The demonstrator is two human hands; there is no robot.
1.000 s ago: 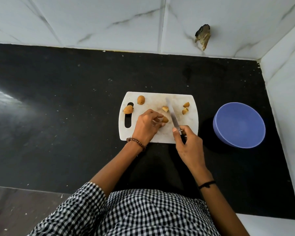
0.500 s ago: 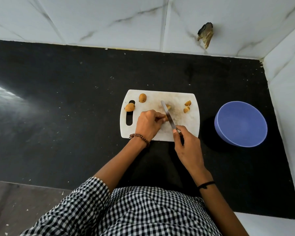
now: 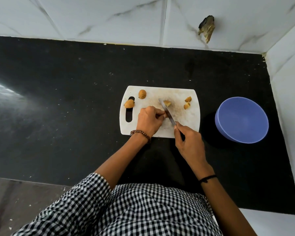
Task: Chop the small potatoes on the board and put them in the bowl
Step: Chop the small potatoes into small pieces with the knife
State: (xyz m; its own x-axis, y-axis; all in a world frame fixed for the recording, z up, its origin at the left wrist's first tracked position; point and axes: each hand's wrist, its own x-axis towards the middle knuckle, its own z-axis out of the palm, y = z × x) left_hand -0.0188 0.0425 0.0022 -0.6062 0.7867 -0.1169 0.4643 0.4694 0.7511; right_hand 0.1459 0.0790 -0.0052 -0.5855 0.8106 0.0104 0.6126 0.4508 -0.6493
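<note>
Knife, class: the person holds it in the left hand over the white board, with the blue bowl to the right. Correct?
No. The head view shows the right hand gripping the knife, not the left hand, which rests beside the blade. The rest stands: over the white board, blue bowl to the right.

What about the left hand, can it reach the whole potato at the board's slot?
Probably yes: that potato lies on the board close to the left hand, with nothing between them.
</note>
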